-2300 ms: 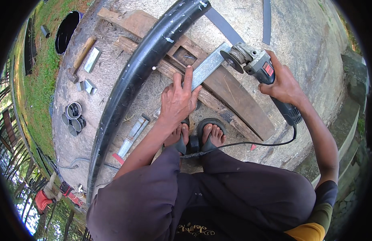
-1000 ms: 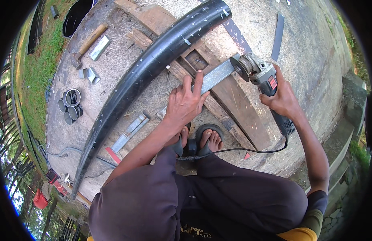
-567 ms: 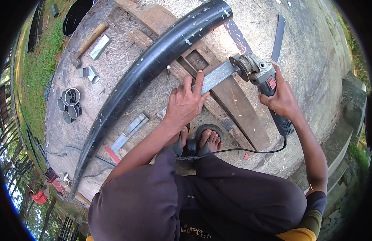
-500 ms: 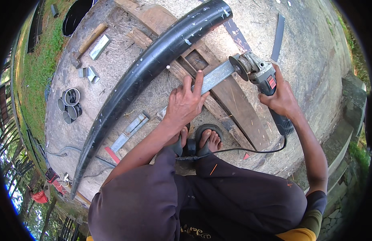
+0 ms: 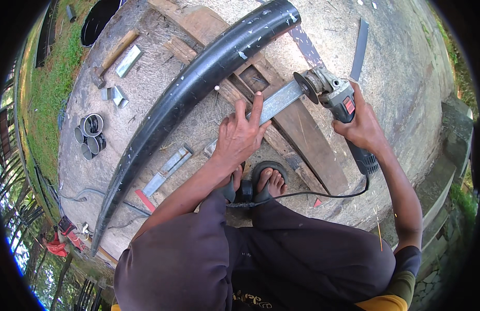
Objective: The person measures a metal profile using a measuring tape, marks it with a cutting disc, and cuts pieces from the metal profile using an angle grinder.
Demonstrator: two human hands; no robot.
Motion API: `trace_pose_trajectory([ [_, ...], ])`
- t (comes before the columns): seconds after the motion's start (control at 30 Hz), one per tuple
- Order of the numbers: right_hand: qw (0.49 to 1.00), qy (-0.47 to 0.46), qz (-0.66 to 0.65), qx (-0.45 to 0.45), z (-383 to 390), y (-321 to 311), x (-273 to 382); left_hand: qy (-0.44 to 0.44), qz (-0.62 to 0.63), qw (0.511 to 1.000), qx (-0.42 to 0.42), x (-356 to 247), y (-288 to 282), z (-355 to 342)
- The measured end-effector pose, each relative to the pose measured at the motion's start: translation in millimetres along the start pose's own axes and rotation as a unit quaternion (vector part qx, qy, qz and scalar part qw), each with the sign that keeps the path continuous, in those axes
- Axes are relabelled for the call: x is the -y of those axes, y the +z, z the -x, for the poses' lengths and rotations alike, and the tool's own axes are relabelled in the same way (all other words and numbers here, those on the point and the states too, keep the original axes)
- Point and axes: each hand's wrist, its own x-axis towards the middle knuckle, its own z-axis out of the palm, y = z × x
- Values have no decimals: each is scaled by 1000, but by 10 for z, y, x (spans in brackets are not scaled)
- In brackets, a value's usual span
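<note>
My right hand (image 5: 365, 127) is wrapped round the body of a grey and black angle grinder (image 5: 339, 99). The grinder's dark disc (image 5: 306, 87) meets the far right end of a galvanised square metal tube (image 5: 281, 102), and sparks fly around. With its index finger stretched along the tube, my left hand (image 5: 239, 133) grips and holds it down; the thumb lies at the near side. Beneath the tube are wooden planks (image 5: 315, 147). The near end of the tube is partly hidden under my left hand.
A long tapering black pipe (image 5: 183, 90) curves across the left. Beyond it lie a hammer (image 5: 115, 52), short metal offcuts (image 5: 129, 61) and several round metal rings (image 5: 92, 125). The grinder's cord (image 5: 328, 195) runs past my feet (image 5: 271, 180). A flat grey strip (image 5: 359, 49) lies at the far right.
The grinder has shifted very slightly left along with my right hand. Sparks fall in different places. My left hand keeps its hold on the tube.
</note>
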Motion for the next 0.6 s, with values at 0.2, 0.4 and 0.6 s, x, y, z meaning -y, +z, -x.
trace_pose_trajectory([
  [0.2, 1000, -8, 10, -4, -19, -13, 54, -12, 5, 1000, -19, -20, 0, -1],
  [0.4, 999, -14, 28, -9, -16, -9, 47, -10, -8, 1000, -16, -30, -5, -1],
  [0.6, 1000, -9, 16, 7, 13, -27, 57, -9, -14, 1000, -20, -28, -2, -1],
])
